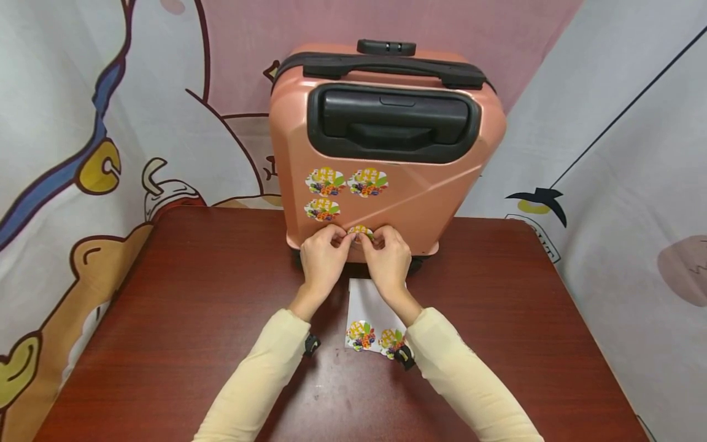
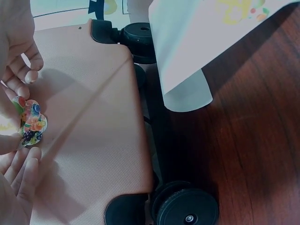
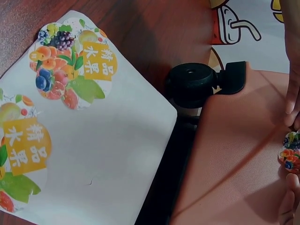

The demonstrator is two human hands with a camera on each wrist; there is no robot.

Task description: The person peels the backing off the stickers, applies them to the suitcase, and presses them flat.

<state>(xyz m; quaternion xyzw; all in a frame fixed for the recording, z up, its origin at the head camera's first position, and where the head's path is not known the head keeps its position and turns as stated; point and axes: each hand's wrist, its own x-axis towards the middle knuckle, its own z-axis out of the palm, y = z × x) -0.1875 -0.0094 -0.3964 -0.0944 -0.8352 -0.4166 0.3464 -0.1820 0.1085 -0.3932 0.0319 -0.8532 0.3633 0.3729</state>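
Observation:
On the front of an upright pink suitcase [image 1: 420, 202], low down, both hands work at a fruit-patterned sticker [image 1: 361, 229]. My left hand [image 1: 324, 255] pinches its left side between thumb and fingers. The right hand [image 1: 388, 258] does likewise at the right side, the two thumbs nearly meeting over it. In the left wrist view, the sticker's [image 2: 33, 123] fruit-printed lower edge shows between the hands against the textured shell. Matching stickers [image 1: 326, 182] are on the suitcase above, two in a row and one beneath. Fingers hide part of the held sticker.
A white backing sheet [image 1: 367, 301] carrying two stickers lies under the forearms, its near-suitcase end curled up. The suitcase stands on a brown table [image 1: 221, 307], with black wheels [image 2: 187, 206] at its base. Patterned cloth [image 1: 221, 55] hangs behind.

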